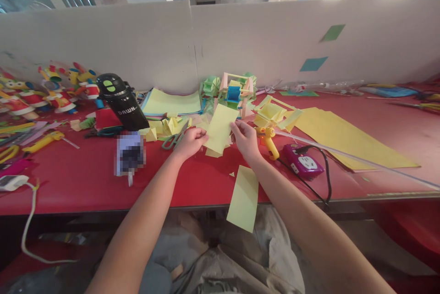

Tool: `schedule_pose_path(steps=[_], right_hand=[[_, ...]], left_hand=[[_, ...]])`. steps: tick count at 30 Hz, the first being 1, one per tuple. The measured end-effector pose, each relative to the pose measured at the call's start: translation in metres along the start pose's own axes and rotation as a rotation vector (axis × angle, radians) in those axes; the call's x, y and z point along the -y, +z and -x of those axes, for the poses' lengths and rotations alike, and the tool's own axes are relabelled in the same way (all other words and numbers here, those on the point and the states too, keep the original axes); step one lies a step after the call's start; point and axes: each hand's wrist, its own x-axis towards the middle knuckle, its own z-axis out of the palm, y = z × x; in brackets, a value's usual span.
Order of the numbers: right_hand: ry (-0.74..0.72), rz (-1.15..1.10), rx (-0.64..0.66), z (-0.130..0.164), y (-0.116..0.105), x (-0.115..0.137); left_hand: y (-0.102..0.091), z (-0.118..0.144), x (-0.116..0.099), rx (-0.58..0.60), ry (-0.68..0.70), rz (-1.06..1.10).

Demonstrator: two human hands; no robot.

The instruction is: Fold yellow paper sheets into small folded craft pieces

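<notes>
Both hands hold one pale yellow paper sheet (pixel 220 128) above the red table (pixel 79 179). My left hand (pixel 190 142) pinches its left edge and my right hand (pixel 245 138) pinches its right edge. A second yellow paper strip (pixel 244 198) lies under my right forearm and hangs over the table's front edge. Green-handled scissors (pixel 173 139) lie just left of my left hand. A yellow glue gun (pixel 270 140) rests right of my right hand.
A purple power strip (pixel 302 162) with a black cord sits at the right, beside large yellow sheets (pixel 343 138). A black bottle (pixel 120 101), stacked coloured paper (pixel 172 101), a folded paper model (pixel 233 92) and colourful toys (pixel 44 92) stand further back. A white partition (pixel 275 42) closes the rear.
</notes>
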Motion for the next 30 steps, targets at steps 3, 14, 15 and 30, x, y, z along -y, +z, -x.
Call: schedule_pose_path(steps=[3,14,15,30], right_hand=[[0.004,0.006,0.052,0.001,0.000,-0.001],[0.060,-0.047,0.199,0.004,0.005,0.001],[0.057,-0.052,0.221,0.005,0.005,0.001],[0.127,-0.223,0.296,0.007,0.006,0.006]], left_hand=[[0.002,0.002,-0.003,0.147,-0.054,0.070],[-0.002,0.000,-0.001,0.011,0.022,0.062],[-0.001,0.001,-0.002,0.026,0.018,0.078],[0.004,0.000,-0.006,0.115,0.026,0.346]])
